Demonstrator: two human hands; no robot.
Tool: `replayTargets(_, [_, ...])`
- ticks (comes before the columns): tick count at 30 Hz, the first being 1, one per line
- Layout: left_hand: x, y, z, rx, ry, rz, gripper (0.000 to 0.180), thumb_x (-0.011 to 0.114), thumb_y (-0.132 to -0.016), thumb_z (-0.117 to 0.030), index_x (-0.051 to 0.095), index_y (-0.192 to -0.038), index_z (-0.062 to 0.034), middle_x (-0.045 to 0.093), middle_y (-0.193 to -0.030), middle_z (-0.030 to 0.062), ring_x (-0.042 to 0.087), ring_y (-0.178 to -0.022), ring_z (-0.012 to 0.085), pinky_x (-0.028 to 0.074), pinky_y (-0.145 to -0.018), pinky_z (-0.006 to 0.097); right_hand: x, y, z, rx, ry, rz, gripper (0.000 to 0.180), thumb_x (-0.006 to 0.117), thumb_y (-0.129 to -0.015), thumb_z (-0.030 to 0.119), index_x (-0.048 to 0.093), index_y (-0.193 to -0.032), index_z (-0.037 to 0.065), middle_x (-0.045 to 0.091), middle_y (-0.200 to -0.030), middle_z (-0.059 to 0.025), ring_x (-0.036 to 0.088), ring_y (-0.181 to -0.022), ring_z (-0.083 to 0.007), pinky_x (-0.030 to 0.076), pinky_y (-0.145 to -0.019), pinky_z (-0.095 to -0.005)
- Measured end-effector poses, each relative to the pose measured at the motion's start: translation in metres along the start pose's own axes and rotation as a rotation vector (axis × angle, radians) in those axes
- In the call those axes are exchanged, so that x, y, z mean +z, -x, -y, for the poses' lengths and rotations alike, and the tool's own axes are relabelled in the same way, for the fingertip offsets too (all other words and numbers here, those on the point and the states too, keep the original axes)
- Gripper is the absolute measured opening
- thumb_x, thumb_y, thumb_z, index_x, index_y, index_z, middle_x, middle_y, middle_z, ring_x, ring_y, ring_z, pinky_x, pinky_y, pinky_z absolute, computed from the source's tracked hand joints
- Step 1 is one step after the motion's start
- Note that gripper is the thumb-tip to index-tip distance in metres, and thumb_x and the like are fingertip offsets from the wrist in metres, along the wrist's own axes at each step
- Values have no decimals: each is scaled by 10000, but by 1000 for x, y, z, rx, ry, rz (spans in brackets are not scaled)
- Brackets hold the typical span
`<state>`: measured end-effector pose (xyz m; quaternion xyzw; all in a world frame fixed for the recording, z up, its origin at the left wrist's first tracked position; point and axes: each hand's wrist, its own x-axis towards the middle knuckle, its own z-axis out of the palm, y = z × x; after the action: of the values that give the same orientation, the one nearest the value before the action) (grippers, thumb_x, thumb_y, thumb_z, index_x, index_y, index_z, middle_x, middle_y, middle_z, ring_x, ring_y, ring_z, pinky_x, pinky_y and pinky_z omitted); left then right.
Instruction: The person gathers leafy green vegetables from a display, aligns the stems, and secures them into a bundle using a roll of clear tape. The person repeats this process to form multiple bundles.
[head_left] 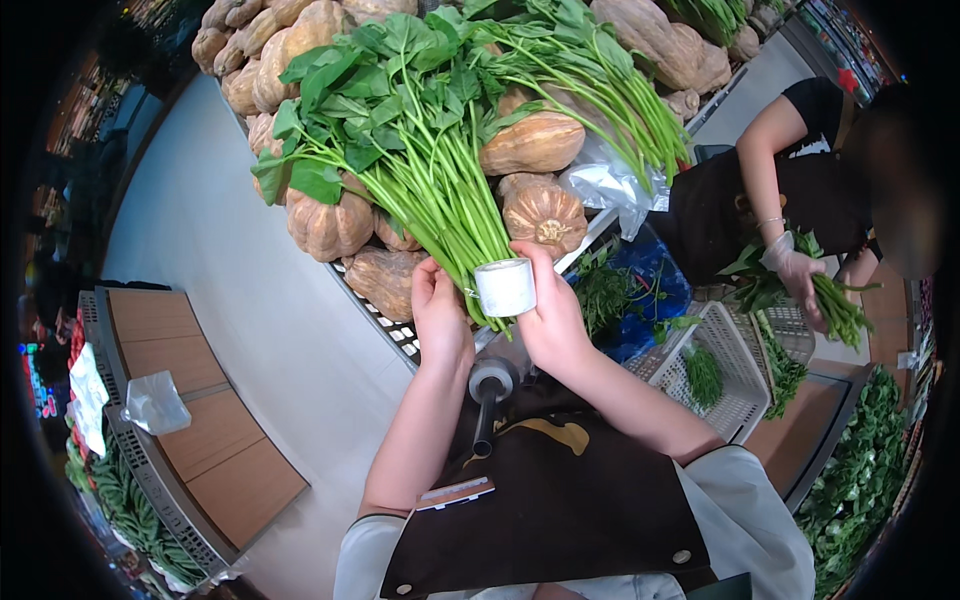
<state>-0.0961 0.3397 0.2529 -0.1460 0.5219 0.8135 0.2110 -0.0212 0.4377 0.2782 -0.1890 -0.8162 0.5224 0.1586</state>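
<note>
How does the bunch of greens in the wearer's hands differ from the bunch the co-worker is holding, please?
The large bunch is upright, fanning wide leaves above the pumpkins; the co-worker's bunch is smaller and tilted sideways. The large one is held by bare hands, left hand and right hand with a tape roll; the other by a gloved hand. Both are long-stemmed greens.

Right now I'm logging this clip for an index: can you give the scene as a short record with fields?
Left hand: grips the stems of a bunch of leafy greens
Right hand: holds a white tape roll against the stems
Behind: tan pumpkins on a wire rack
Right side: a co-worker's gloved hand holding more greens; a white basket
Left side: wooden counter
</note>
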Motion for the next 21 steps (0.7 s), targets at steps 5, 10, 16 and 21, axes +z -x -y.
replayTargets(5, [3,2,-2,13,16,35,109,408,-934,-77,462,-1022,-42,561,-1007,72,561,-910,141,474,-806,281,-8,-1,4,-25,141,7,435,491,-779,48,373,-1197,19,561,-1008,-232,523,-967,-401,407,-828,-450])
replayTargets(10, [1,1,0,-10,25,18,113,404,-934,-75,459,-1026,-40,554,-1013,70,557,-923,154,481,-807,296,2,2,-1,25,-10,-41,424,500,-793,60,381,-1198,32,522,-1102,-223,499,-1033,-392,401,-872,-420])
replayTargets(16, [3,6,-8,11,52,27,111,399,-940,-89,466,-1015,-42,567,-982,76,573,-889,159,497,-755,301,4,-5,-5,137,-516,25,327,435,-871,52,388,-1194,36,515,-1110,-152,499,-1075,-233,369,-923,-313])
replayTargets(21, [0,24,-28,20,24,67,109,421,-938,-125,457,-1028,-75,560,-867,10,541,-704,78,460,-606,235,-8,-2,13,510,-847,34,432,394,-930,190,337,-1315,3,474,-1216,-106,459,-1110,-167,347,-946,-276])
